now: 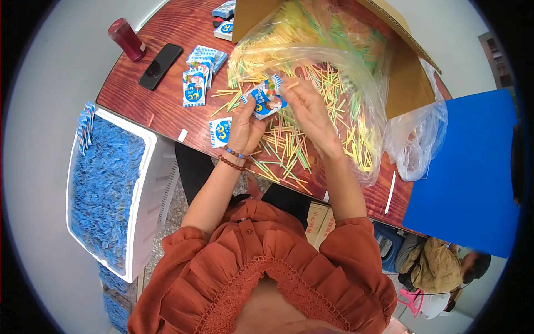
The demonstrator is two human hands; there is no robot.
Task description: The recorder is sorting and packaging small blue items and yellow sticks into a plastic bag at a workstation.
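Over the near edge of the table, my left hand [247,127] grips a small blue-and-white printed packet [263,100] between thumb and fingers. My right hand [312,111] is closed at the packet's upper right end, its fingertips pinched together; what lies between them is too small to make out. Beneath and around both hands are loose thin sticks [286,147] in yellow, green and pink. Beside my left wrist lies another such packet [220,132]. A few more packets [194,88] overlap farther left.
An open cardboard box [414,83] with a clear plastic bag [356,61] spills sticks onto the table. At left are a black phone [160,67], a red jar [127,40] and a white foam box [146,167] full of blue packets. A blue panel [467,172] stands right; a person [439,264] sits beyond.
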